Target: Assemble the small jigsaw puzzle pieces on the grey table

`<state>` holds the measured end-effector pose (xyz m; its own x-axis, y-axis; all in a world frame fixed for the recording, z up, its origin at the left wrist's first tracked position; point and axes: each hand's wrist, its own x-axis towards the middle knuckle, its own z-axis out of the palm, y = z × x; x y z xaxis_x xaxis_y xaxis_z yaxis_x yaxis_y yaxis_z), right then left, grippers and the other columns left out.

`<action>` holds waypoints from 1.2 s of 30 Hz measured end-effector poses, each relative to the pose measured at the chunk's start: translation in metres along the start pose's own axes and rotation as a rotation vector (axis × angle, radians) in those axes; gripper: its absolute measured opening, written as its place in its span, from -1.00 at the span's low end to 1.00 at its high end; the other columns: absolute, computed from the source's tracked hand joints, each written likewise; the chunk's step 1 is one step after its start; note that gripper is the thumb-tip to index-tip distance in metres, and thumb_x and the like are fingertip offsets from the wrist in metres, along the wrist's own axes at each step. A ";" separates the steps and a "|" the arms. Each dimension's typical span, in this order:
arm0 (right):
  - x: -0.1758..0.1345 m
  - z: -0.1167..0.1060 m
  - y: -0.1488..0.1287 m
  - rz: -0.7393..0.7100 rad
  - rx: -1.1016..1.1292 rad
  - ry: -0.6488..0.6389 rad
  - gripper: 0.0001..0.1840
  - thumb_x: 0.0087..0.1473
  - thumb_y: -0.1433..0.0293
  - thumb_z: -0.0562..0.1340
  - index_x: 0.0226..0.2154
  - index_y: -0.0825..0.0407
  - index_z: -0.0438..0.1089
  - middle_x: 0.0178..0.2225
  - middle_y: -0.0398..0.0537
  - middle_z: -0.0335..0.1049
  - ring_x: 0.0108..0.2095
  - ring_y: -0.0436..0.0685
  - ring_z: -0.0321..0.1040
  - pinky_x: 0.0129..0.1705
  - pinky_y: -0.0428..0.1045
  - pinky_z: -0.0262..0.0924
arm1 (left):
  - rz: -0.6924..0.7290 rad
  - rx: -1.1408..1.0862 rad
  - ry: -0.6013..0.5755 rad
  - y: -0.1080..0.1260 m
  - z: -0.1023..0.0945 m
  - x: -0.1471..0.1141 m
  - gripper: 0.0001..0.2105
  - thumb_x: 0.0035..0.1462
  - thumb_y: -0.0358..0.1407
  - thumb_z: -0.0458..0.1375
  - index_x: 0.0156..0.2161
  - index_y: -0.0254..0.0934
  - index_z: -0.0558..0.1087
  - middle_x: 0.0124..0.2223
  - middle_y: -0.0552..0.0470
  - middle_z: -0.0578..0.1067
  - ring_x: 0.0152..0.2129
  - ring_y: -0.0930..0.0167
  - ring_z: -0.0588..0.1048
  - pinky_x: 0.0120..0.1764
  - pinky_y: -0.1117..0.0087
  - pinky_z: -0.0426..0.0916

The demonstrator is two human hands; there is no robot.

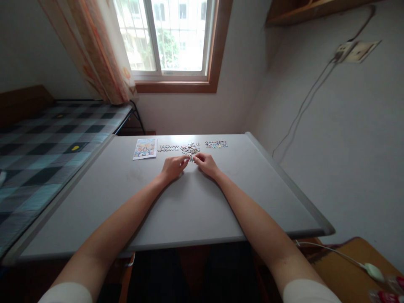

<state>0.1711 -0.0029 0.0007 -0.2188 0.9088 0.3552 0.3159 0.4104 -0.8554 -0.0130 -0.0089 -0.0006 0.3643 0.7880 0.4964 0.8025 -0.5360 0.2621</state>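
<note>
My left hand [174,167] rests on the table with thumb and fingers pinched together at the near side of a loose pile of jigsaw puzzle pieces [191,149]. Facing it from the right, my right hand [206,163] is pinched too. Small puzzle pieces [191,159] show at the fingertips of both hands; their outlines are too small to make out. Left of the pile lies a group of pieces in rows [168,148], and another group of pieces [216,144] lies to the right. A printed picture sheet [145,149] is flat at the far left.
The grey-white table [189,210] has raised edging along its sides. A bed with a checked cover [72,130] stands at the left, below a curtain [101,50] and window. Cords [299,110] hang on the right wall. A wooden stool [353,261] is at lower right.
</note>
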 end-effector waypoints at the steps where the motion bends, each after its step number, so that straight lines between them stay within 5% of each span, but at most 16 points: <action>1: 0.000 0.000 0.000 0.000 -0.001 0.000 -0.70 0.00 0.18 0.17 -0.48 0.10 0.39 -0.54 -0.11 0.37 -0.51 -0.01 0.22 -0.41 -0.08 0.12 | 0.000 0.005 -0.001 0.000 0.000 0.000 -0.75 0.20 -0.19 0.00 -0.16 -0.11 0.52 -0.46 0.12 0.54 -0.54 0.49 0.47 -0.43 0.51 0.22; 36: 0.002 0.003 0.008 0.021 0.054 0.033 -0.77 -0.04 0.24 0.21 -0.38 0.06 0.38 -0.55 -0.16 0.32 -0.52 -0.01 0.24 -0.42 -0.08 0.16 | -0.092 0.042 0.006 0.002 -0.003 0.001 -0.73 0.22 -0.14 -0.01 -0.19 -0.14 0.52 -0.45 0.08 0.54 -0.54 0.45 0.46 -0.45 0.49 0.17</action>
<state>0.1708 0.0025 -0.0064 -0.1817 0.9195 0.3486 0.2696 0.3875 -0.8816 -0.0125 -0.0101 0.0031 0.2857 0.8314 0.4766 0.8516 -0.4483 0.2716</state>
